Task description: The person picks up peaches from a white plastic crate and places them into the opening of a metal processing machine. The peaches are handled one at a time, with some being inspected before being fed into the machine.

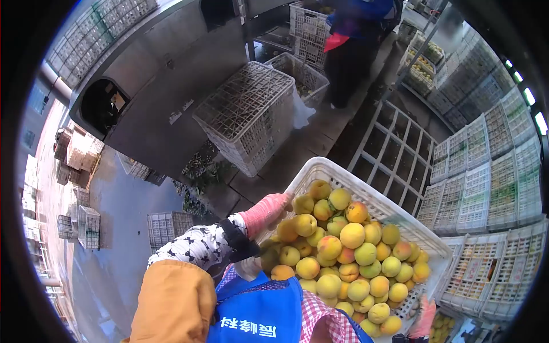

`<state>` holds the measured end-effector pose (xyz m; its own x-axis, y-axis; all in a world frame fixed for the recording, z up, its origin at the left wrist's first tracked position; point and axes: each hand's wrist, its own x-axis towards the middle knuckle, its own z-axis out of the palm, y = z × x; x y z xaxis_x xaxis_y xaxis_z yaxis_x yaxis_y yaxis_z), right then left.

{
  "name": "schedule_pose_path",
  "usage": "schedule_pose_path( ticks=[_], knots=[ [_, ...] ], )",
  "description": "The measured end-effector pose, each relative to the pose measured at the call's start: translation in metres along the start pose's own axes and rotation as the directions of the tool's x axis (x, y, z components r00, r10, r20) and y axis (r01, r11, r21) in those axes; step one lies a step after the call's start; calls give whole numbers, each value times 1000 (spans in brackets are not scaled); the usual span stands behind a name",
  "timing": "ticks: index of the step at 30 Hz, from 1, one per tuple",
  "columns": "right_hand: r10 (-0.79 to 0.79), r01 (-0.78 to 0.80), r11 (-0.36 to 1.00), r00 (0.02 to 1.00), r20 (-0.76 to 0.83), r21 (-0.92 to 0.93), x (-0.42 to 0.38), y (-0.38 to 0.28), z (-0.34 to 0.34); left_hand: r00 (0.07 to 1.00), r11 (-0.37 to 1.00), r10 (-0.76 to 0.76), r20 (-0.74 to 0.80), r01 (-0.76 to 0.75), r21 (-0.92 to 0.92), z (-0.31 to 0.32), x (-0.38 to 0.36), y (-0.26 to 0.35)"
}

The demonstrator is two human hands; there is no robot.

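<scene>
A white plastic crate (437, 247) is held tilted in front of my body, filled with yellow, orange and greenish stone fruit (351, 235) that looks like peaches or apricots. Several pieces carry a red blush. My left hand (267, 214), in a pink glove, grips the crate's left side, its fingertips partly hidden by the rim. On the opposite side my right hand (423, 318), also in a pink glove, clasps the near right edge. Part of that hand is cut off by the view's dark border.
Stacked white crates (486, 188) line the right side. Ahead stand an upturned crate stack (251, 108), an open crate (300, 74) and a metal panel (171, 103). A co-worker (357, 51) is at the back. A metal grid frame (394, 154) lies beyond my crate.
</scene>
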<state>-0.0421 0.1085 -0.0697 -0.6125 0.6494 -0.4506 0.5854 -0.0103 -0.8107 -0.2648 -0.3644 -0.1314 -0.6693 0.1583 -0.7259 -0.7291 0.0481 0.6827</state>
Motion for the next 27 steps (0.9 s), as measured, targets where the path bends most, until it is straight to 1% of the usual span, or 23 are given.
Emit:
schedule_pose_path(
  ticks=[1, 2, 3, 4, 7, 8, 9, 10, 12, 13, 14, 15, 16, 18, 20, 21, 22, 24, 25, 26, 27],
  knots=[
    [-25, 26, 1000, 998, 49, -9, 10, -15, 29, 999, 999, -15, -34, 14, -45, -29, -1, 10],
    [-59, 60, 998, 994, 94, -9, 23, -34, 58, 998, 995, 30, -52, -35, -91, -57, -2, 18],
    [-73, 78, 996, 984, 161, -30, 30, -54, 89, 994, 993, 20, -105, -32, -117, -86, -8, 30],
    [-57, 63, 998, 981, 184, -30, 46, -63, 117, 988, 989, -5, -152, -17, -146, -108, -15, 37],
    [-70, 84, 996, 954, 293, -34, 69, -119, 214, 947, 963, 23, -322, -108, -247, -165, -40, 45],
    [-79, 102, 994, 924, 375, -43, 80, -136, 246, 920, 942, -45, -389, -90, -322, -180, -44, 48],
    [-83, 116, 992, 890, 447, -46, 92, -153, 277, 888, 932, -63, -456, -111, -345, -194, -47, 49],
    [-110, 167, 983, 860, 498, -71, 104, -169, 307, 853, 924, -86, -515, -125, -362, -206, -51, 49],
    [-164, 249, 967, 772, 614, -56, 117, -209, 369, 794, 908, -104, -598, -170, -384, -220, -61, 56],
    [-169, 276, 959, 733, 659, -61, 128, -227, 396, 779, 884, -142, -611, -178, -432, -228, -61, 59],
    [-176, 307, 950, 690, 703, -64, 140, -245, 426, 769, 885, -137, -624, -188, -426, -234, -58, 66],
    [-205, 344, 938, 638, 742, -36, 154, -260, 456, 731, 860, -152, -665, -234, -453, -236, -54, 71],
    [-161, 323, 945, 606, 779, -55, 164, -280, 484, 686, 832, -165, -709, -290, -474, -237, -51, 79],
    [-192, 369, 929, 525, 829, -18, 195, -317, 550, 629, 822, -182, -756, -325, -468, -241, -35, 98],
    [-143, 302, 953, 417, 898, 11, 207, -374, 615, 583, 746, -218, -783, -417, -519, -239, -20, 117],
    [-117, 315, 949, 393, 912, -14, 206, -404, 644, 581, 707, -242, -777, -443, -552, -244, -11, 123],
    [-111, 375, 926, 381, 918, -44, 207, -432, 675, 566, 693, -247, -787, -464, -551, -250, -2, 141],
    [-120, 429, 903, 323, 939, -32, 219, -465, 734, 490, 654, -312, -814, -510, -558, -254, 10, 165],
    [-107, 451, 891, 303, 947, -43, 226, -478, 763, 483, 608, -355, -801, -531, -590, -263, 25, 170],
    [-97, 464, 885, 284, 954, -49, 230, -487, 793, 493, 609, -328, -806, -542, -580, -276, 42, 165],
    [-108, 495, 867, 287, 952, -51, 233, -492, 820, 490, 602, -349, -799, -536, -592, -286, 64, 156]
  ],
)
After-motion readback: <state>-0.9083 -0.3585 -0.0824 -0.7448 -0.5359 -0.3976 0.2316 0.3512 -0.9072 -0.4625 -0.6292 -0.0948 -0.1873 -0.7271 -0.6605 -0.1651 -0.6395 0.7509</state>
